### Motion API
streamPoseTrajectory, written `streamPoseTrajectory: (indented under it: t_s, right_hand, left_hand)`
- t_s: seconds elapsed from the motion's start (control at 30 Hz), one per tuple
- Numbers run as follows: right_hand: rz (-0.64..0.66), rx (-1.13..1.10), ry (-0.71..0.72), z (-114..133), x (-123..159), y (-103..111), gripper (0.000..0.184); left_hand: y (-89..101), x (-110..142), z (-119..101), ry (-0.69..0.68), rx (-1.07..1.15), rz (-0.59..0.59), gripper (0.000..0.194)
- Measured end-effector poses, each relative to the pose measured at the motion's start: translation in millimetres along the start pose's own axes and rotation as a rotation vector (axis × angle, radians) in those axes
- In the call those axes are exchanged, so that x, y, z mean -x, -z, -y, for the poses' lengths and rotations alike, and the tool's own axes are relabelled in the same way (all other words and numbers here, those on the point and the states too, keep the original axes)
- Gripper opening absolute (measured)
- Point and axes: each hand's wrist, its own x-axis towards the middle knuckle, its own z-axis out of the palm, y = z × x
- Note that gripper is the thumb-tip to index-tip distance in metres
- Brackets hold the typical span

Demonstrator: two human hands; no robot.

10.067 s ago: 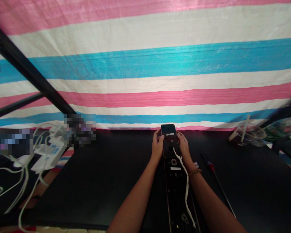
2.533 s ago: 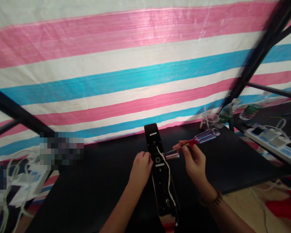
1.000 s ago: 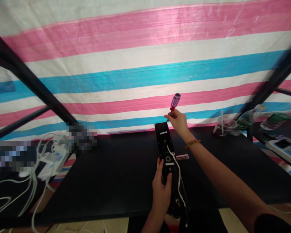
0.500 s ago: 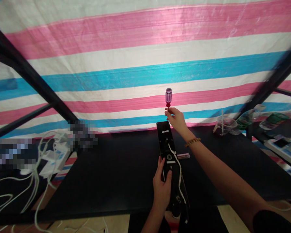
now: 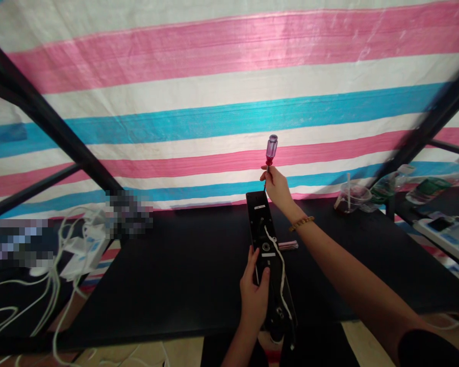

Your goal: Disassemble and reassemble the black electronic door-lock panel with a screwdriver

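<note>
A long black panel [image 5: 257, 219], perhaps part of a door lock, lies lengthwise in front of me with its near end over the table edge. A white cable [image 5: 282, 270] runs down its face. My left hand [image 5: 254, 290] grips the panel's lower half, fingers along its left side and thumb on top. Above the far end, my right hand [image 5: 277, 187] pinches the shaft of a screwdriver [image 5: 272, 148] with a clear purplish handle and red collar. The tip is at the panel's far right corner; whether it sits in a screw is too small to tell.
A small pinkish packet [image 5: 288, 245] lies right of the panel on the black table [image 5: 176, 275]. A plastic cup with a straw [image 5: 350, 198] and a green-labelled bottle [image 5: 386, 188] stand at the back right. White cables [image 5: 55, 275] tangle at left. Striped sheeting [image 5: 199, 120] hangs behind.
The screwdriver's handle has tipped to the right, from nearly upright to a slight lean. My right hand has shifted a little with it; my left hand keeps its hold on the panel.
</note>
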Motion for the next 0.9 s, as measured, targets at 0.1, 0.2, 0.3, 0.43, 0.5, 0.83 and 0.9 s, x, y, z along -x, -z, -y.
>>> streamPoseTrajectory:
  t_s: [0.1,0.2,0.3,0.43,0.5,0.83,0.9]
  right_hand:
    - [-0.032,-0.004,0.0,2.8,1.6,-1.1,0.026]
    - [-0.094,-0.012,-0.015,3.7,2.3,-0.9,0.024]
    - [-0.167,-0.056,-0.071,1.4,1.8,0.2,0.019]
    - [-0.137,-0.088,-0.071,0.7,0.3,2.5,0.017]
    - [-0.102,-0.075,-0.05,3.6,-0.6,3.3,0.02]
    - [-0.117,-0.133,-0.123,2.1,0.4,0.8,0.019]
    - [-0.09,-0.125,-0.093,2.2,1.0,1.8,0.019]
  left_hand:
    - [-0.2,0.4,-0.2,0.005,0.0,-0.003,0.049]
    - [0.0,0.4,-0.5,0.011,0.002,0.005,0.05]
    - [0.2,0.1,0.7,0.007,0.005,0.007,0.05]
    - [0.4,-0.1,3.5,-0.001,0.001,0.005,0.05]
    - [0.5,-0.2,3.6,0.003,-0.003,0.003,0.049]
    - [1.1,-0.4,-2.8,0.022,-0.029,0.007,0.049]
    - [1.4,-0.5,-2.4,0.014,-0.036,0.013,0.049]
